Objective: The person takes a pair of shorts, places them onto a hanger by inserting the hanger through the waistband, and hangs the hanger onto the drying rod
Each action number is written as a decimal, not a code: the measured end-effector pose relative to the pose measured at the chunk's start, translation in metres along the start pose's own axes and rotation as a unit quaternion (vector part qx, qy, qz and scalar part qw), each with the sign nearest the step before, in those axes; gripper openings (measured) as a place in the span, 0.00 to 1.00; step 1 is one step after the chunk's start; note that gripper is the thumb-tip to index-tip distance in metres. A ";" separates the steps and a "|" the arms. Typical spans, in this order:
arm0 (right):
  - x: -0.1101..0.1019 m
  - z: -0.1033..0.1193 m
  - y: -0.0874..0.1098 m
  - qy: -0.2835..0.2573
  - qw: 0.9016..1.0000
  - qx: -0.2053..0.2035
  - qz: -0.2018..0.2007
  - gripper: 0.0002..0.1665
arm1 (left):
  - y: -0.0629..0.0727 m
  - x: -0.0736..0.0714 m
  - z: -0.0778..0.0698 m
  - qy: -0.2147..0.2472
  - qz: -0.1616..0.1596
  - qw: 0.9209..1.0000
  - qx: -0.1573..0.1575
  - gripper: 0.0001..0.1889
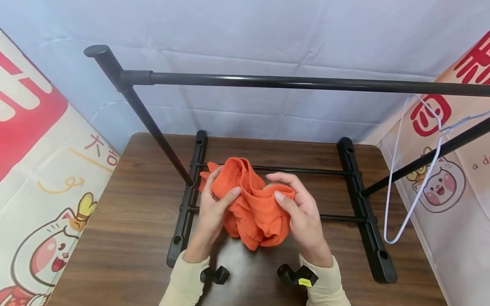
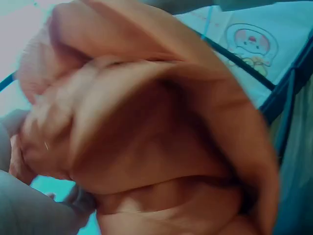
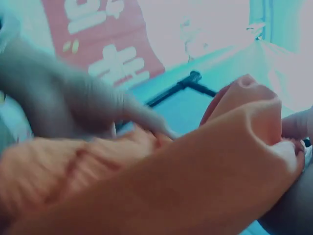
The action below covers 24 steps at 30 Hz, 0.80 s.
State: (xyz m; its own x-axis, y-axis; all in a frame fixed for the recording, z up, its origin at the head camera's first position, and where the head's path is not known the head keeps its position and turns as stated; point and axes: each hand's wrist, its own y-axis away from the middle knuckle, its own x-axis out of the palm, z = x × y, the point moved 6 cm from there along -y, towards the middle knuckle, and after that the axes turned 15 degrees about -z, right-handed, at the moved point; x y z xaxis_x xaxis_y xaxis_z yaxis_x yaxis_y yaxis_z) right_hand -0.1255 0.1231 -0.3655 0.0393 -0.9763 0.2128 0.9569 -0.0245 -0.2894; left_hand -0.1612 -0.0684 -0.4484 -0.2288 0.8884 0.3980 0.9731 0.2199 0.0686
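A bunched orange cloth garment (image 1: 249, 208) is held up between both hands over the wooden table, in the middle of the head view. At its left side the left hand (image 1: 211, 208) pinches the fabric, thumb in front and fingers partly hidden behind it. The right hand (image 1: 307, 211) grips a gathered edge on the right, its thumb pressing on the cloth. Folds of the garment (image 2: 161, 142) fill most of the left wrist view, blurred. Across the lower part of the right wrist view stretches the same fabric (image 3: 186, 171). Its exact kind cannot be told.
A black garment rack (image 1: 268, 80) stands on the wooden table (image 1: 126, 221), its top bar crossing beyond the hands and its feet on either side. One white hanger (image 1: 417, 193) hangs at the right end. Printed cloth panels (image 1: 46, 170) and a pale backdrop surround the table.
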 end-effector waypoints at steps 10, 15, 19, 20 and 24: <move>-0.055 -0.004 -0.009 0.262 0.964 0.038 -0.015 0.53 | -0.014 -0.028 -0.039 -0.089 -0.029 0.993 0.067 0.30; -0.078 -0.009 -0.012 0.400 0.916 0.020 0.013 0.38 | -0.017 -0.037 -0.067 -0.170 -0.004 0.974 0.153 0.27; -0.096 -0.001 -0.015 0.469 0.880 -0.052 -0.058 0.17 | -0.013 -0.031 -0.085 -0.251 0.079 0.936 0.235 0.30; -0.100 0.003 -0.015 0.477 0.872 -0.071 -0.088 0.14 | -0.011 -0.028 -0.089 -0.272 0.095 0.922 0.259 0.30; -0.107 0.022 -0.017 0.485 0.837 -0.148 -0.207 0.12 | -0.004 -0.017 -0.109 -0.355 0.080 0.851 0.380 0.25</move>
State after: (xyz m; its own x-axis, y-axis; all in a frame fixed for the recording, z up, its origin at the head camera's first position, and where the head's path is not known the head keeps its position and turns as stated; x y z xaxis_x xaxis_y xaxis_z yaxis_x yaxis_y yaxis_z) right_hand -0.1393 0.2326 -0.3630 -0.6667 -0.5837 -0.4635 0.7122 -0.3157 -0.6269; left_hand -0.1582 -0.1283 -0.3559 -0.3159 0.8918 -0.3240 0.7573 0.0313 -0.6523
